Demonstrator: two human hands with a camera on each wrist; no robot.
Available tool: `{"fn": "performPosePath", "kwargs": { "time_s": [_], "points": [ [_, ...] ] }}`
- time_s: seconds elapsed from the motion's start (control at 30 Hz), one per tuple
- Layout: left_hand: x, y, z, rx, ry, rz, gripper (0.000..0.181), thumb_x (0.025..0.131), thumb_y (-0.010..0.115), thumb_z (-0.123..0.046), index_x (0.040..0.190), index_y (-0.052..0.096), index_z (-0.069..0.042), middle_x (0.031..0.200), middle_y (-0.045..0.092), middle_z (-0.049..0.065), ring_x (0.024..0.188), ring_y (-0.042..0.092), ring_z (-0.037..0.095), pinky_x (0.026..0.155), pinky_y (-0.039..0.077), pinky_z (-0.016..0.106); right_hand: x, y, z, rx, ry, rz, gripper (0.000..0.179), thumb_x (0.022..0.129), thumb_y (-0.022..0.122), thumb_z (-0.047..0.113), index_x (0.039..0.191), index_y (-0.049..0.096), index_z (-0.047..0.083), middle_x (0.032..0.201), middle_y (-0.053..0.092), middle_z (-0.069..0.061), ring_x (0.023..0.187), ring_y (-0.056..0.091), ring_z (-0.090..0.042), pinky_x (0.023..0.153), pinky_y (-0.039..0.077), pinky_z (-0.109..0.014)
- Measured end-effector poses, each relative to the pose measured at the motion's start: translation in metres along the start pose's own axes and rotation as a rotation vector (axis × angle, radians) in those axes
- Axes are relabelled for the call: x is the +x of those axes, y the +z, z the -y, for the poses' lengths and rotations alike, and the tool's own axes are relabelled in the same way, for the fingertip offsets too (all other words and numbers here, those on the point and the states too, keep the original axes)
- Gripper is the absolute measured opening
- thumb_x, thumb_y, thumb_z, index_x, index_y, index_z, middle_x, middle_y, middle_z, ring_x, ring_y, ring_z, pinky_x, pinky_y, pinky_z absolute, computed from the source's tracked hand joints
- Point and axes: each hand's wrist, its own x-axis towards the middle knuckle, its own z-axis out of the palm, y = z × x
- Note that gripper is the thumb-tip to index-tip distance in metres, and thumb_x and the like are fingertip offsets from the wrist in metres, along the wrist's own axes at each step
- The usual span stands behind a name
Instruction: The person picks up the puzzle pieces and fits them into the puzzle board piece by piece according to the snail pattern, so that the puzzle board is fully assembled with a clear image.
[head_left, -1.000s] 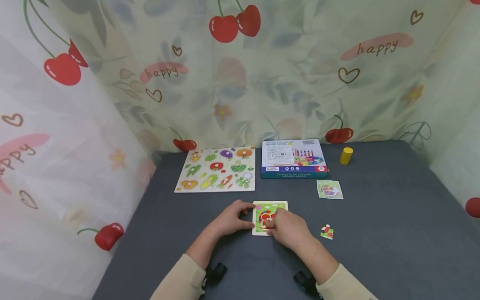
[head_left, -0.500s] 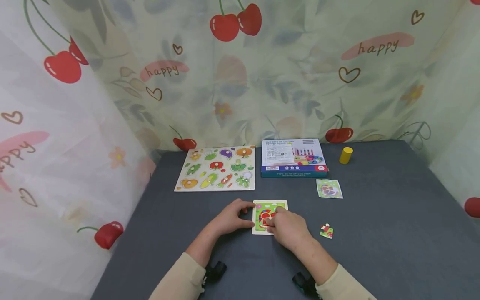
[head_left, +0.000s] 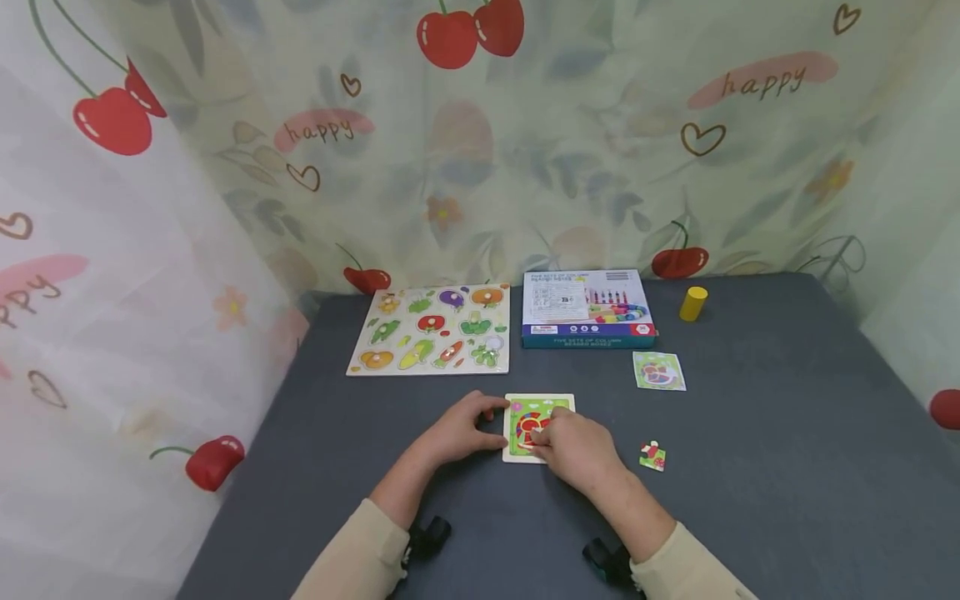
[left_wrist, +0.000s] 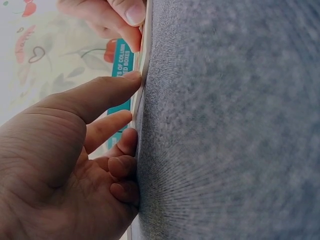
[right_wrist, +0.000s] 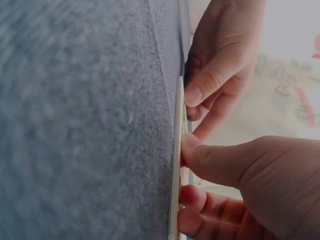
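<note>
A small square jigsaw board (head_left: 507, 457) with a pale rim and a green and red picture lies flat on the table. My left hand (head_left: 458, 427) touches its left edge with the thumb (left_wrist: 117, 90) and forefinger spread apart. Those remaining fingers curl against the cloth in the left wrist view. Over the board's right half, my right hand (head_left: 581, 450) holds a puzzle piece down in place between the thumb (right_wrist: 210, 157) and bent fingers (right_wrist: 192, 197), mostly hidden under the hand. Right of it lies a loose puzzle piece (head_left: 652, 456), green with red and white.
Behind the board are a vegetable peg puzzle (head_left: 427, 330) and a beaded-toy box (head_left: 588, 308). A yellow cylinder (head_left: 693, 304) stands at the back right, with a square picture card (head_left: 659, 372) in front. A patterned curtain (head_left: 465, 167) encloses the dark table (head_left: 750, 500).
The whole head view has shifted slightly upward. Both hands keep nearly the same position on the board, and the loose piece stays put.
</note>
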Motion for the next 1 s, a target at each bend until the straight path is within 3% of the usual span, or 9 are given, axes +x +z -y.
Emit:
{"fn": "performPosePath", "kwargs": {
  "time_s": [0.23,0.5,1.0],
  "points": [
    [0.001,0.002,0.001,0.009,0.008,-0.006,0.055,0.088,0.084,-0.024,0.139,0.064,-0.013,0.102,0.051,0.005,0.088,0.049,0.019,0.075,0.039,0.035,-0.004,-0.006,-0.002,0.058,-0.014,0.022,0.016,0.084,0.087,0.023,0.098,0.085,0.015,0.077,0.053,0.003,0.062,0.047,-0.011,0.058,0.043,-0.031],
    [0.001,0.002,0.002,0.008,0.009,-0.004,0.055,0.088,0.083,-0.025,0.138,0.064,-0.014,0.103,0.052,0.004,0.091,0.049,0.019,0.077,0.04,0.037,-0.01,-0.021,0.001,0.128,0.022,0.092,0.025,0.084,0.086,0.027,0.107,0.083,0.016,0.083,0.057,0.005,0.069,0.048,-0.011,0.063,0.044,-0.032],
    [0.002,0.002,0.002,0.016,-0.019,-0.012,0.057,0.087,0.084,-0.027,0.139,0.064,-0.014,0.102,0.051,0.002,0.091,0.049,0.019,0.076,0.041,0.036,-0.027,-0.069,0.009,0.19,0.024,-0.021,0.037,0.086,0.084,0.034,0.119,0.079,0.018,0.102,0.066,0.003,0.082,0.057,-0.01,0.071,0.048,-0.033]
  ]
}}
